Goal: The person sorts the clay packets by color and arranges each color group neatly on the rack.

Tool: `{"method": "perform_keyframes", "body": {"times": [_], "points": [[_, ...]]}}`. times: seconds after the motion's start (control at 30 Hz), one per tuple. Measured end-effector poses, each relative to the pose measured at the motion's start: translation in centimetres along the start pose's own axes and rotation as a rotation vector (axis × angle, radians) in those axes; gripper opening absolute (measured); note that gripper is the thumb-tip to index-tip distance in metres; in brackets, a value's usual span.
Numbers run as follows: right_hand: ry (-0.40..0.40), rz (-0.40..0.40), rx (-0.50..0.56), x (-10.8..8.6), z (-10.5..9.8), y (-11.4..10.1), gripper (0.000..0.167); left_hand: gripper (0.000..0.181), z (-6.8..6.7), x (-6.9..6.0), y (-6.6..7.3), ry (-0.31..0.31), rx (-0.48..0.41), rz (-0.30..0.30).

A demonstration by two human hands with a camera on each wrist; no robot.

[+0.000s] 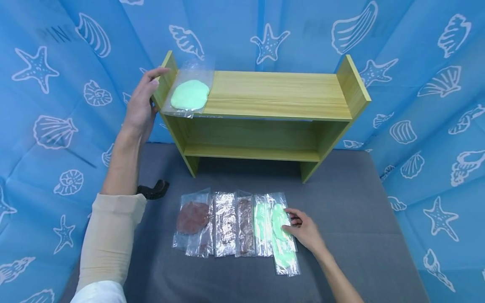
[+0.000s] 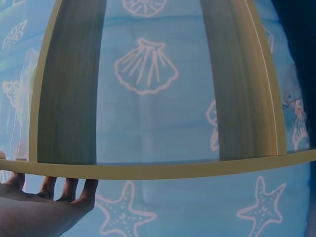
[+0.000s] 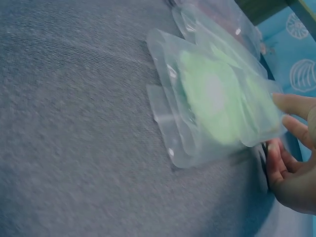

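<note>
- The upper green packet (image 1: 279, 223) is set on the grey table (image 1: 352, 202), at the right end of the row, directly left of the right hand's (image 1: 307, 231) fingertips; its long axis is pointed away from the person, roughly toward the wooden shelf (image 1: 273, 94).
- It is reached far more nearly by the right hand; the left hand (image 1: 140, 101) is kept well apart, its fingers gripping the shelf's left side panel.
- Thumb and forefinger of the right hand are parted at the packet's right edge (whether any film is pinched cannot be told).
- The lower green packet (image 1: 285, 259) is partly covered by the upper one.
- The silvery packet's (image 1: 225, 223) contents are masked by glare.
- The right forearm is cut off by the frame's lower edge.
</note>
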State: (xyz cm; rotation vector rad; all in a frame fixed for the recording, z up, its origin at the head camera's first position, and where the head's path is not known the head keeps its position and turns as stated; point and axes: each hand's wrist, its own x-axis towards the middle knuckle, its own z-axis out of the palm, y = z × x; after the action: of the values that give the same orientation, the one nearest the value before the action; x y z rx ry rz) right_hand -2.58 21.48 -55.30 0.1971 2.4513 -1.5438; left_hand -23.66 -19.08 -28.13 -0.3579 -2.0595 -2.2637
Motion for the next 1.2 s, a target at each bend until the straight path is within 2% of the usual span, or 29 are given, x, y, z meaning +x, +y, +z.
{"method": "perform_keyframes", "body": {"times": [0.17, 0.27, 0.5, 0.67, 0.87, 1.03, 1.2], "points": [[0.030, -0.053, -0.117, -0.1, 0.8, -0.1, 0.054, 0.036, 0.0, 0.0, 0.0, 0.001, 0.007, 0.002], [0.030, -0.065, -0.136, 0.0, 1.0, -0.2, 0.055, 0.036, -0.1, -0.1, 0.0, 0.002, 0.008, -0.001], [-0.011, -0.055, -0.037, 0.3, 0.9, -0.1, 0.051, 0.036, -0.2, -0.1, 0.0, 0.004, 0.006, 0.000], [-0.057, -0.013, 0.069, 0.3, 0.7, -0.2, 0.044, 0.036, -0.1, 0.0, -0.1, 0.002, 0.003, 0.003], [-0.081, 0.005, 0.123, 0.1, 0.4, -0.4, 0.041, 0.035, 0.1, 0.0, -0.2, 0.005, 0.007, -0.004], [-0.082, -0.030, 0.186, 0.3, 0.0, -1.0, 0.042, 0.036, 0.1, 0.1, -0.2, 0.008, 0.012, 0.000], [-0.072, -0.116, 0.224, 0.3, -0.5, -2.2, 0.042, 0.036, 0.0, 0.0, -0.1, 0.011, 0.021, -0.004]]}}
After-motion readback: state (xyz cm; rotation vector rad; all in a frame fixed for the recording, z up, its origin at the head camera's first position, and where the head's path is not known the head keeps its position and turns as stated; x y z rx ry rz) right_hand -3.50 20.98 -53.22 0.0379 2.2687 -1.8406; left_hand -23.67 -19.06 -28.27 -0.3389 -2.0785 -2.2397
